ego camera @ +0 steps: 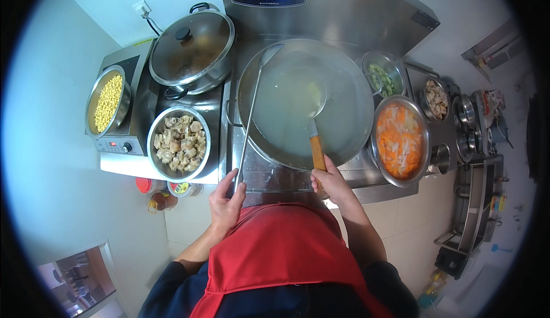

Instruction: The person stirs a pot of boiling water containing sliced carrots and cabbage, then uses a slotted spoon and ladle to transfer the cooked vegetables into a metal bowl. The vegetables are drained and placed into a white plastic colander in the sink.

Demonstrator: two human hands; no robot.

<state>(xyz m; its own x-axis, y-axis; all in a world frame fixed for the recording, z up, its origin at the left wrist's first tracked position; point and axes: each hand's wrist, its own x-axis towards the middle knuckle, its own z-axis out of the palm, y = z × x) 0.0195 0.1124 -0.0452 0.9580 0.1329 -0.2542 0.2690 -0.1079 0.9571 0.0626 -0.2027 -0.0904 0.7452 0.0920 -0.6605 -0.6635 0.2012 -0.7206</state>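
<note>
A large metal wok [356, 144] full of cloudy, pale liquid stands before me. My right hand [331, 182] grips the wooden handle of a skimmer or ladle [317, 148]. Its round head lies in the liquid, partly under the surface, with something pale yellow in it. Between the thumb and fingers of my left hand [227, 204] is the handle end of a long metal spatula [252, 112]. The shaft slants over the wok's left side, and the blade is near the far left rim.
Left of the wok are a bowl of meat chunks [179, 144], a lidded pot [189, 47] and a bowl of yellow kernels [108, 103]. To the right stand a basin of shredded carrot [399, 140], a bowl of chopped greens [381, 79] and a smaller meat bowl [436, 99].
</note>
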